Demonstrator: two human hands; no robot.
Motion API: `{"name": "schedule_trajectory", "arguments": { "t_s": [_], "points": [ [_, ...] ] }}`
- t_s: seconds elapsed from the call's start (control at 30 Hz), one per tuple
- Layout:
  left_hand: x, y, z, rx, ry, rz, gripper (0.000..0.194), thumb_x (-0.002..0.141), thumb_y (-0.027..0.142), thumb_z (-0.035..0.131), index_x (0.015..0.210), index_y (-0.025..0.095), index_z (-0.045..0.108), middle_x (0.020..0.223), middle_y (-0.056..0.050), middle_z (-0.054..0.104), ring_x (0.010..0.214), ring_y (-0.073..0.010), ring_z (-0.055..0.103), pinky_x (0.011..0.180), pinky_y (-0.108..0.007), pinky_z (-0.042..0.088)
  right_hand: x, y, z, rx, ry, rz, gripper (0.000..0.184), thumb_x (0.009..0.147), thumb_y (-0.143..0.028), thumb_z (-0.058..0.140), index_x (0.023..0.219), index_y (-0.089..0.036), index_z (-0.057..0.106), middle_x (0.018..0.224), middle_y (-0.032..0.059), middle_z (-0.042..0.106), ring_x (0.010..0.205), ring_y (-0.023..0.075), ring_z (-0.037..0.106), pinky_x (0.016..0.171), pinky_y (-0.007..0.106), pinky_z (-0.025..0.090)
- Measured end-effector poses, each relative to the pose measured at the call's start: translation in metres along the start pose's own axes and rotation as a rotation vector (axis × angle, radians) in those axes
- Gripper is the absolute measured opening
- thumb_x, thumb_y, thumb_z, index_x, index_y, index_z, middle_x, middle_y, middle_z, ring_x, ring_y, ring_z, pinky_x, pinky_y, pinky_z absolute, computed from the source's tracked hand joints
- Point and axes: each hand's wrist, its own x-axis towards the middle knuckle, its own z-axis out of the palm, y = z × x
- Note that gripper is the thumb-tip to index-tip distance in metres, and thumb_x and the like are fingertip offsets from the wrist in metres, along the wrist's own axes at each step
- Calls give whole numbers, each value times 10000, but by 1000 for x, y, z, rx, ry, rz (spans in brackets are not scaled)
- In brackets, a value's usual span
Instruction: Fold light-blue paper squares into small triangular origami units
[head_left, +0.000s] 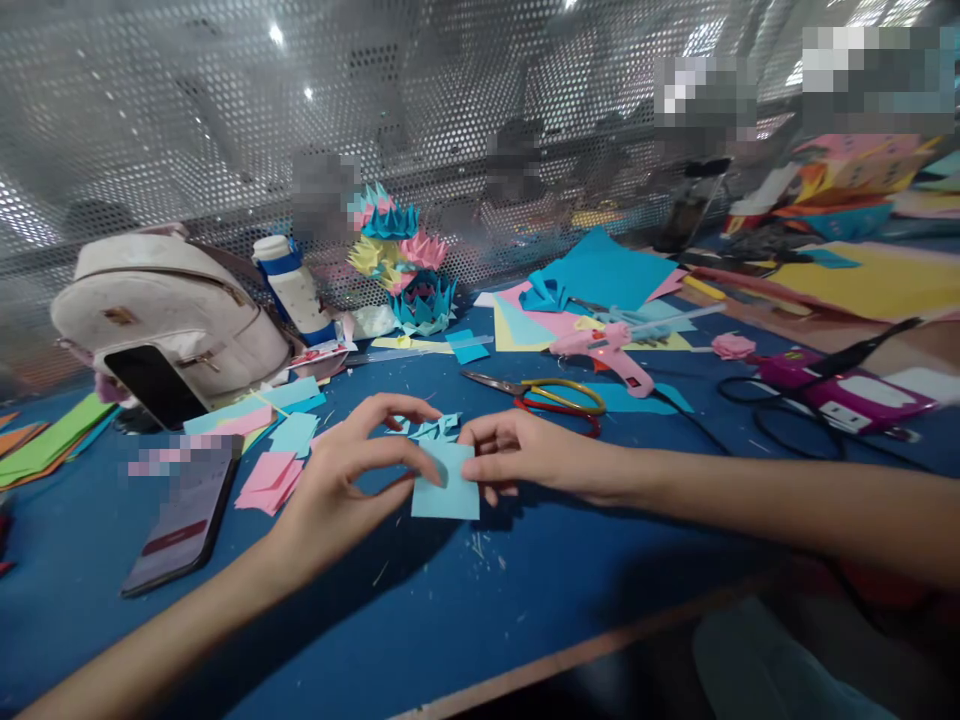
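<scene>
A small light-blue paper square (450, 497) is held up in front of me above the blue table. My right hand (504, 452) pinches its right edge between thumb and fingers. My left hand (375, 452) curves round from the left, its thumb and a finger on the face of the square. Just behind the square lie several folded light-blue paper pieces (439, 428), partly hidden by it. Scissors (529, 388) with yellow and red handles rest beyond my right hand. Pink paper squares (268, 482) and light-blue ones (294, 434) lie left of my left hand.
A pink glue gun (600, 350) with its cord lies behind the right forearm, near a purple power strip (840, 395). On the left are a phone (191, 520), a white backpack (165, 300) and a bottle (294, 290). Folded paper flowers (405, 265) stand by the perforated metal screen.
</scene>
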Motion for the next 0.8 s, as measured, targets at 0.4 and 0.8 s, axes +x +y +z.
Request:
{"name": "schedule_trajectory", "arguments": {
  "t_s": [0.4, 0.8],
  "points": [
    [-8, -12, 13, -110, -62, -21, 93, 910, 182, 663, 888, 240, 732, 1107, -45, 645, 995, -163, 627, 863, -283, 506, -8, -9, -11, -516, -15, -117, 295, 927, -374, 595, 738, -152, 547, 644, -23, 571, 595, 86, 535, 571, 208, 378],
    [-24, -20, 40, -115, -121, -77, 148, 946, 242, 641, 815, 183, 675, 863, -16, 678, 804, -123, 664, 728, -229, 543, 4, 9, -9, -848, -45, -189, 158, 919, -265, 581, 827, -159, 653, 674, -25, 595, 602, 89, 521, 558, 207, 295]
  ]
}}
